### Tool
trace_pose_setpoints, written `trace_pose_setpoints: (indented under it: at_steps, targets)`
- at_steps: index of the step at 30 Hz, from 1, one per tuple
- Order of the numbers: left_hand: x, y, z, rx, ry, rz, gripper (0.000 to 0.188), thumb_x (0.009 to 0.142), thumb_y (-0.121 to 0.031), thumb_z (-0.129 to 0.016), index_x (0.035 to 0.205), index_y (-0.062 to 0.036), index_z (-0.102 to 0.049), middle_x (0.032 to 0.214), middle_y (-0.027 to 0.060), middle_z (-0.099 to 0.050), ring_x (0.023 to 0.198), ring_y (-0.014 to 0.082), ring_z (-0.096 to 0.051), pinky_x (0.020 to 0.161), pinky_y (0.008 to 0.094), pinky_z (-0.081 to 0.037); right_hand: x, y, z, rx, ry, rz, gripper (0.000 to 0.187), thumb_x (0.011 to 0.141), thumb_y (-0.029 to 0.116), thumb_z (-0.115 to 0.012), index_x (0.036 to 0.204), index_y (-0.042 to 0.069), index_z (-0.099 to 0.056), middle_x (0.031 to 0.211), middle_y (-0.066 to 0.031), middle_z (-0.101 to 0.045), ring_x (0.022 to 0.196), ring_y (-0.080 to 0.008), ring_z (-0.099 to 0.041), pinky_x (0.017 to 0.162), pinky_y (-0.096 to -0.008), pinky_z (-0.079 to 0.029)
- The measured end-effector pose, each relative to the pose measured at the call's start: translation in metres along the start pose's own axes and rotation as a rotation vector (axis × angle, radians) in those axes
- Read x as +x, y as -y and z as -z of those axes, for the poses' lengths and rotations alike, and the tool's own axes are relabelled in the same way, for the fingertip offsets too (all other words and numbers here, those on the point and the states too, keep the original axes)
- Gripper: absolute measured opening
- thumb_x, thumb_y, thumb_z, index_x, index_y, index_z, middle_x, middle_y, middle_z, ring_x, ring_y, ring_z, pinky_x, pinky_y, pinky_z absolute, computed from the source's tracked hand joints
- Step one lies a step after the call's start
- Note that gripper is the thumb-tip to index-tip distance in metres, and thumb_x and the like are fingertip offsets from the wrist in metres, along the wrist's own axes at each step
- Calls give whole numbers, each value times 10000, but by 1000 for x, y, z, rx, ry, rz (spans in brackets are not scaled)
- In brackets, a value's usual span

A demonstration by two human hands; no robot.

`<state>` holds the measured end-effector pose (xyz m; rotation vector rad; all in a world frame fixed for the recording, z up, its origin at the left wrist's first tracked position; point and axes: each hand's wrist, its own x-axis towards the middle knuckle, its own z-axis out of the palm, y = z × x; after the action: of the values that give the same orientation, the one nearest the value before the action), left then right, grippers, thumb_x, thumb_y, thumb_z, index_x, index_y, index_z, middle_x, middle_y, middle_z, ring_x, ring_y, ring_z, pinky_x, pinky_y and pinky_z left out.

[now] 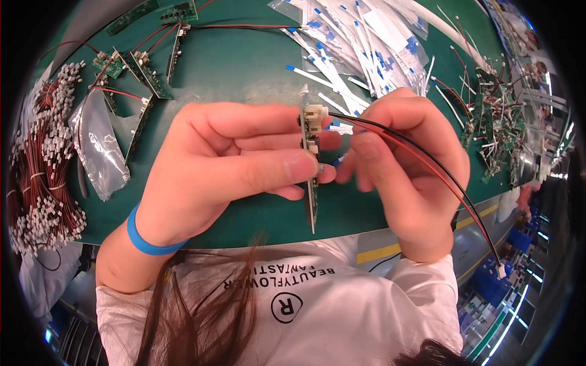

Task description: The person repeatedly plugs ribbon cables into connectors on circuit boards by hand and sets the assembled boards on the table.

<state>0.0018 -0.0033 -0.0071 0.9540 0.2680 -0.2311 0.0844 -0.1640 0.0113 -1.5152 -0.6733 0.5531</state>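
My left hand (226, 152) pinches a narrow green circuit board (311, 195) between thumb and fingers, holding it on edge above the table. Near the board's top, a white connector (315, 116) has a red and black wire lead (421, 155) plugged in. That lead arcs over my right hand (412, 165) and ends in a small loose white plug (501, 271). My right hand is closed just right of the board, thumb and forefinger together. A white flat ribbon cable (339, 128) with blue shows by those fingertips; whether they grip it is unclear.
White flat cables (329, 76) with blue ends lie scattered at the back beside clear plastic bags (400, 55). Bundled wire leads (43, 165) and an empty clear bag (101, 143) are at left. Several boards (146, 76) stand behind; more boards (488, 122) are heaped at right.
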Motion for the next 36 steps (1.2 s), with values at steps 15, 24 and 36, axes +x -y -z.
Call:
trace_pose_setpoints:
  at_steps: [15,24,36]
  targets:
    - [0,3,-7,-121,-3,6,438,578,70,-623,1001,73,-508,1050,193,-508,854,165,-542,768,267,-433,-4,-2,8,-324,82,137,108,617,17,-598,657,-28,-510,621,-76,-494,561,-130,-429,506,-219,-315]
    - [0,9,-4,-72,-2,-19,447,577,73,-624,1003,103,-492,1003,196,-532,795,161,-563,729,243,-449,-5,-1,9,-370,110,77,113,594,12,-610,632,-15,-507,612,-66,-490,543,-117,-427,496,-207,-310]
    - [-1,13,-2,-11,-11,-23,433,608,115,-580,1026,117,-466,960,199,-549,857,203,-563,749,252,-452,-4,0,4,-295,79,13,94,591,-1,-595,606,-6,-502,598,-47,-464,531,-94,-402,481,-196,-278]
